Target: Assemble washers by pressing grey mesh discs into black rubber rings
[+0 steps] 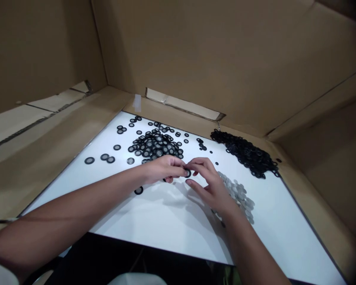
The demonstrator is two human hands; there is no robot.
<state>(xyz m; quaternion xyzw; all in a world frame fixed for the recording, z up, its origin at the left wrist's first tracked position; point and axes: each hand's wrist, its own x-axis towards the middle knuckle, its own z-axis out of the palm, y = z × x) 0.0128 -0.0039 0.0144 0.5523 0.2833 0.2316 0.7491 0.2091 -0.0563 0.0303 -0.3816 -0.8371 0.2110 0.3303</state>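
A black rubber ring (188, 173) stands tilted just right of the frame's middle. The left hand (163, 169) and right hand (209, 187) pinch it between their fingers.

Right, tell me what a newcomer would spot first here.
The left hand and right hand meet midway on the white board, a black ring at their fingertips. Behind lies a heap of grey-centred black rings; rightward sit a mound of plain black rings and a pile of grey discs.

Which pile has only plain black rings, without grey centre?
The far right pile: its rings are all black, while the middle pile has grey centres.
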